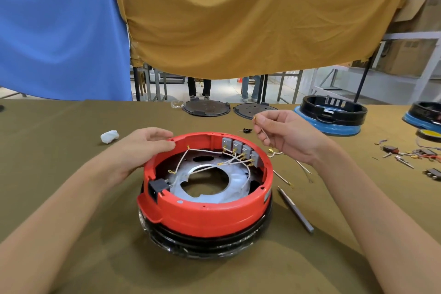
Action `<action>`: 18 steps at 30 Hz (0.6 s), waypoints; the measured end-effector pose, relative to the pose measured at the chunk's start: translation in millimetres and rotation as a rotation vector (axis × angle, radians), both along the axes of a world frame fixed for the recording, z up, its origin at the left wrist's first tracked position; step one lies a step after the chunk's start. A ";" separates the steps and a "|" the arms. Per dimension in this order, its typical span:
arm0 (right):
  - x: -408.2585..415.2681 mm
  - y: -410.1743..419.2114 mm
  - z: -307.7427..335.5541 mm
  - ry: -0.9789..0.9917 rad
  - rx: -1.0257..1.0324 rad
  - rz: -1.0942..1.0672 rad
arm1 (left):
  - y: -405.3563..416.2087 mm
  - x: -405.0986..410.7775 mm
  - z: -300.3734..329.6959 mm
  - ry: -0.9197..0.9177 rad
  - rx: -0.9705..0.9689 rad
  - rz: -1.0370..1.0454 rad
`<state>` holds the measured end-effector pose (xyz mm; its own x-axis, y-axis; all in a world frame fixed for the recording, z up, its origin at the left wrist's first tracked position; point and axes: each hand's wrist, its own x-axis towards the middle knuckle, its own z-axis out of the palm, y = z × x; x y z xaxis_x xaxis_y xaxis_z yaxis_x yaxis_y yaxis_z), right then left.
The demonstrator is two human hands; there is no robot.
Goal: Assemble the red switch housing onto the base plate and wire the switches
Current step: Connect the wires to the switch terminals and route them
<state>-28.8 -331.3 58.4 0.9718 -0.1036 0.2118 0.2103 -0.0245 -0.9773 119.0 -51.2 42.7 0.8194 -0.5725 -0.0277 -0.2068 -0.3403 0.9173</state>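
Observation:
The red switch housing (207,215) is a round ring that sits on a black wrapped base (205,243) in the middle of the table. Several grey switches (241,148) line its far right inner wall, with white wires (207,151) and gold terminals running across the inside. My left hand (145,145) touches the ring's far left rim with loosely curled fingers. Just right of the switches, my right hand (284,133) is raised and pinches a thin white wire (263,130) with a gold terminal at its top end.
A grey metal tool (296,210) lies right of the housing beside loose wires (284,179). Two dark round plates (206,107) sit at the far edge. Black housings on blue bases (331,114) stand at right, above scattered small parts (405,154). A white wad (109,136) lies at left.

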 end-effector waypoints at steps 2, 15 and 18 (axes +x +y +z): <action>-0.2 2.3 1.1 0.006 -0.022 0.005 | -0.6 -2.1 1.0 0.012 0.051 0.004; -2.3 -23.2 -20.7 0.583 -1.019 -0.597 | -1.6 0.3 -4.0 -0.050 -0.047 0.139; 5.8 -11.1 -23.7 0.568 -1.056 -0.580 | -1.3 2.7 -7.0 -0.036 -0.075 0.134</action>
<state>-23.0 -342.4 34.8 0.8225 -0.5680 0.0290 -0.5161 -0.7668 -0.3816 121.8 -52.5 35.7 0.8885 -0.4570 0.0418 -0.1971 -0.2977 0.9341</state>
